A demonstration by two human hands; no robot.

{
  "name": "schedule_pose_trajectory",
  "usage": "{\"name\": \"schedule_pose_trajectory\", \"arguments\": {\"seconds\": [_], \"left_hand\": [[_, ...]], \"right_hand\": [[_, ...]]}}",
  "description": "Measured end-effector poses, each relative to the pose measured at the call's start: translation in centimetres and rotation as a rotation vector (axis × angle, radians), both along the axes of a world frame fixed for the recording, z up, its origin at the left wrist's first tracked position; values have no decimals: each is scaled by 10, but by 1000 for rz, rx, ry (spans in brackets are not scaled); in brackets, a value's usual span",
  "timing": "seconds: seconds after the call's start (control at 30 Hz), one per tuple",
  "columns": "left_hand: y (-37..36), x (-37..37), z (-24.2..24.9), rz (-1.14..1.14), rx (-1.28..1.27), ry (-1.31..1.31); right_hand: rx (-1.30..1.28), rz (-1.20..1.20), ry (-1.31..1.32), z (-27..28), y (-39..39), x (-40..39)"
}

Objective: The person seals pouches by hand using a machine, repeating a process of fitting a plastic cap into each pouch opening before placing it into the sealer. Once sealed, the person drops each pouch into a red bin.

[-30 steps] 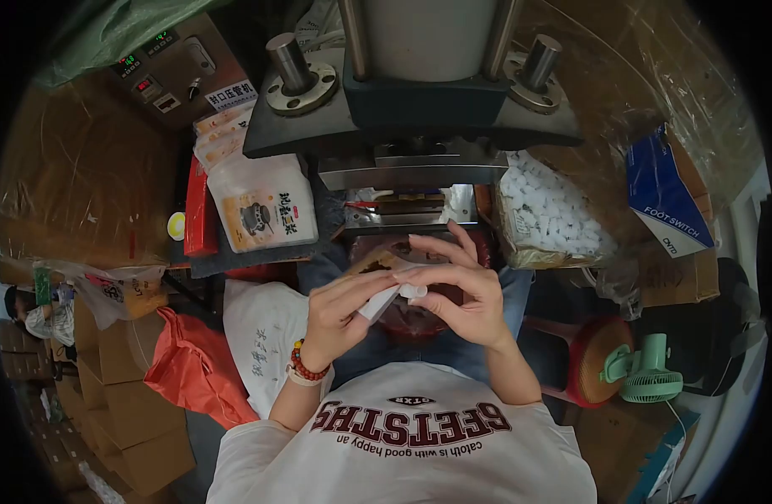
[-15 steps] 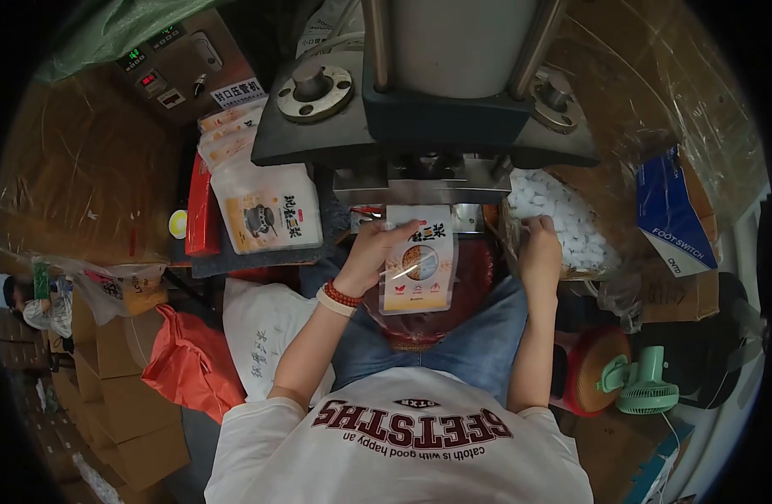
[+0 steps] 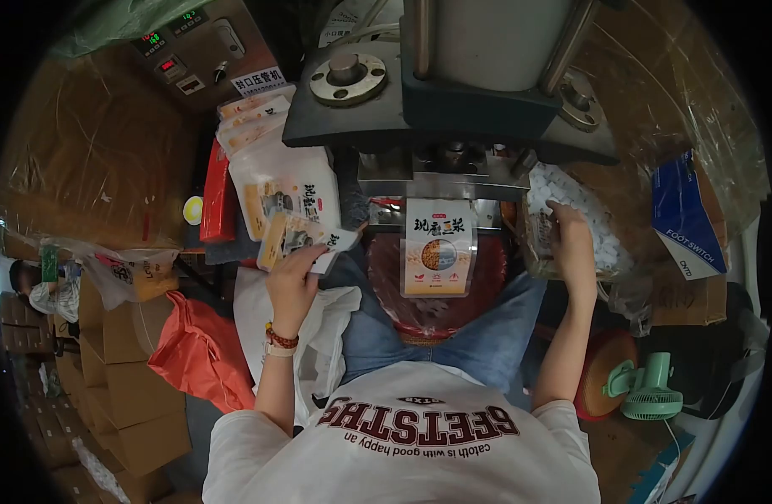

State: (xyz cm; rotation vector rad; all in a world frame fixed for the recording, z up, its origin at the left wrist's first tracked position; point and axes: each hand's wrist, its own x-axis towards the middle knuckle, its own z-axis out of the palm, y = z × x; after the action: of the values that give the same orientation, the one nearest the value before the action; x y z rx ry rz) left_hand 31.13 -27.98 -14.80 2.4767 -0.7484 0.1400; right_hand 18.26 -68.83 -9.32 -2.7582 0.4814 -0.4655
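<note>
A printed pouch (image 3: 437,254) hangs upright at the front of the press (image 3: 453,181), its top edge at the metal jaws. No hand touches it. My left hand (image 3: 293,284) is closed on a second pouch (image 3: 291,239), held tilted in front of the stack of pouches (image 3: 306,181) at the left. At the right, my right hand (image 3: 569,237) reaches into the box of small white pieces (image 3: 600,233). Its fingers are bent down at the pieces; whether they hold one is too small to tell.
A control box (image 3: 205,50) with lit displays stands at the upper left. Beside the stack is a red box (image 3: 218,193). A blue and white box (image 3: 690,214) and a green fan (image 3: 652,388) are at the right. A red bag (image 3: 197,353) lies lower left.
My left hand has let go of the pouch at the press and moved left, where it now holds another pouch. My right hand has moved up and right over the white pieces. The view has shifted slightly.
</note>
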Motion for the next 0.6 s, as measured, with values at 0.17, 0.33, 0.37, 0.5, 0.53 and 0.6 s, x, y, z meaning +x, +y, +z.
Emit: {"name": "schedule_pose_trajectory", "arguments": {"seconds": [0.17, 0.33, 0.37, 0.5, 0.53, 0.6], "left_hand": [[-35, -12, 17, 122, -283, -162], [-54, -32, 41, -20, -401, -314], [-58, -37, 46, -21, -406, -319], [-69, -54, 58, -89, -411, -301], [-71, -56, 59, -108, -409, -291], [-76, -59, 58, -125, -399, -298]], "right_hand": [[-25, 59, 91, -16, -11, -9], [-85, 179, 133, -15, -27, -3], [-90, 178, 128, -12, -27, -4], [498, 196, -248, 4, 9, -7], [721, 266, -424, 6, 20, -9], [1292, 520, -607, 6, 57, -18]]}}
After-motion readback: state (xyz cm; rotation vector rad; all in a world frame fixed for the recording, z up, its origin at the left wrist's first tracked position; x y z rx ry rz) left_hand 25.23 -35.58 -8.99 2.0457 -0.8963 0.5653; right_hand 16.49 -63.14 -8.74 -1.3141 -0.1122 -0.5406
